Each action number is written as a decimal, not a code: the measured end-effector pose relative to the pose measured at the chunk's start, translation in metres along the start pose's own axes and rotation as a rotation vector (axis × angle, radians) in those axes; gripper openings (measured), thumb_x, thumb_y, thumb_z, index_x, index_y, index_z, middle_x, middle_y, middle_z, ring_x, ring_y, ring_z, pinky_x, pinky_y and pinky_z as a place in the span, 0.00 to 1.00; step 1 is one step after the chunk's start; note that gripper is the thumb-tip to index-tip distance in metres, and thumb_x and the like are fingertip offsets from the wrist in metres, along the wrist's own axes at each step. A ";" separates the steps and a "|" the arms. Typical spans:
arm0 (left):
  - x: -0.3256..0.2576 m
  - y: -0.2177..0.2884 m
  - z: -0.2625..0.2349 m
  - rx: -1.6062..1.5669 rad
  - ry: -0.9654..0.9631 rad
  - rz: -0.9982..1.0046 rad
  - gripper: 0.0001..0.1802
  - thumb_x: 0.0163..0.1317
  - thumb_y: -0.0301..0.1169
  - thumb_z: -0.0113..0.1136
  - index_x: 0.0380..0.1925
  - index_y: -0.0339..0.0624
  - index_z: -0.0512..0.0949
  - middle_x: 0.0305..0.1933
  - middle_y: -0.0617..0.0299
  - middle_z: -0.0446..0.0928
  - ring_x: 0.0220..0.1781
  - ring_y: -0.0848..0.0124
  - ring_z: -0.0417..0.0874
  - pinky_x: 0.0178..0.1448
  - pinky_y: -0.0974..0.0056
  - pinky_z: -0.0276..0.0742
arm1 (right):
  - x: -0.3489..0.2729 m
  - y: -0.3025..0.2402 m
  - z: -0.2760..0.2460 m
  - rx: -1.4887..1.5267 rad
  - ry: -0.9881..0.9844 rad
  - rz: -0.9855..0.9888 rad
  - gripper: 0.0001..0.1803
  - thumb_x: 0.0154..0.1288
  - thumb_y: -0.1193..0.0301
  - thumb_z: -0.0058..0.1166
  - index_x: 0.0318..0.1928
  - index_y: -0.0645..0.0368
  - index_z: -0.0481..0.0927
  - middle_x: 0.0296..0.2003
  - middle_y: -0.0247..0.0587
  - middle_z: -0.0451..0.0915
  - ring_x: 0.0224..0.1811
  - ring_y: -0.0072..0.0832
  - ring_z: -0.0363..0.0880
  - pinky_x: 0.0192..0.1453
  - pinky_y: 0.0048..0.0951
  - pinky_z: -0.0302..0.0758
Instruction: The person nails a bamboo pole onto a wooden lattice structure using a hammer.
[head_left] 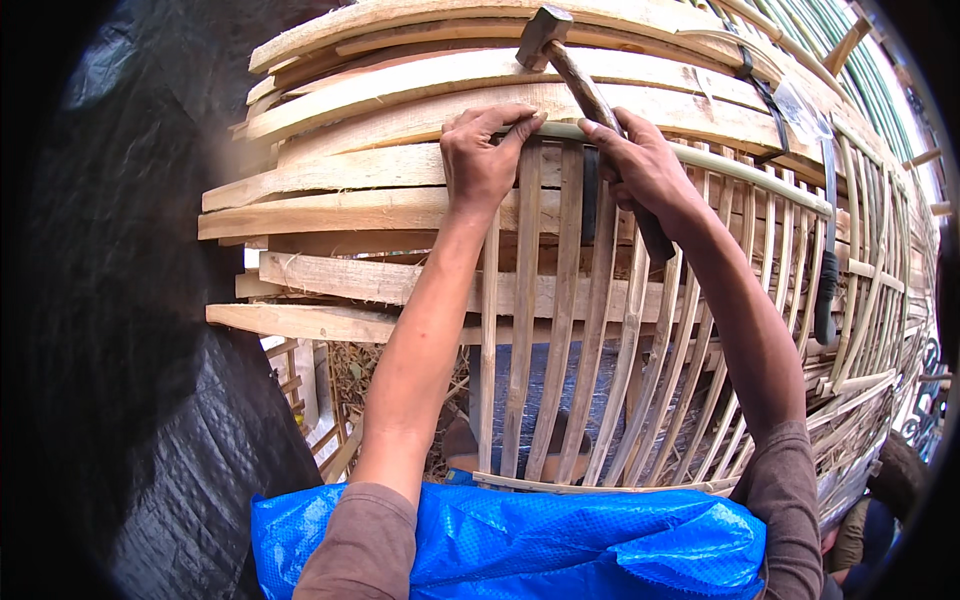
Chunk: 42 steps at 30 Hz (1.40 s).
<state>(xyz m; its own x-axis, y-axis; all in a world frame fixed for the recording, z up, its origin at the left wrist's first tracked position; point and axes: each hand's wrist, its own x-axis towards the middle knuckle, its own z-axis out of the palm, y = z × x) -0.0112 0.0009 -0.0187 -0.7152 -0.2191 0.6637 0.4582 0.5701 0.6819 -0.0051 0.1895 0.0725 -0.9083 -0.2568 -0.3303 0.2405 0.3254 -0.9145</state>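
Note:
A frame of upright bamboo slats (pixel 565 330) stands in front of me, closed at the top by a curved bamboo rim strip (pixel 735 168). My left hand (pixel 482 160) presses on the top end of a slat, where it meets the rim. My right hand (pixel 642 170) grips the wooden handle of a hammer (pixel 590 92). The dark metal head (pixel 541 30) points up and away from me, above the rim. The handle's lower end sticks out below my right wrist, in front of the slats.
A stack of long split wood planks (pixel 340 210) lies behind the frame. A black tarpaulin (pixel 130 330) fills the left side. A blue woven plastic sheet (pixel 560 540) covers my lap. Dark straps (pixel 826 290) hang at the right, beside more bamboo strips (pixel 880 290).

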 end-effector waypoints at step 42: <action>-0.001 0.000 0.000 -0.046 -0.049 -0.075 0.42 0.55 0.34 0.75 0.66 0.48 0.60 0.31 0.63 0.87 0.41 0.64 0.88 0.62 0.53 0.62 | -0.077 -0.003 0.003 -0.493 0.103 -0.211 0.18 0.75 0.58 0.51 0.48 0.62 0.72 0.22 0.46 0.72 0.25 0.34 0.70 0.34 0.42 0.68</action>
<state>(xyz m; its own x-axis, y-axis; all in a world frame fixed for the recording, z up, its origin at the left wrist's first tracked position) -0.0110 0.0014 -0.0193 -0.7727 -0.2202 0.5954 0.4255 0.5163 0.7432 0.0650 0.2057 0.1001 -0.9541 -0.2806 -0.1044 -0.1171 0.6707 -0.7325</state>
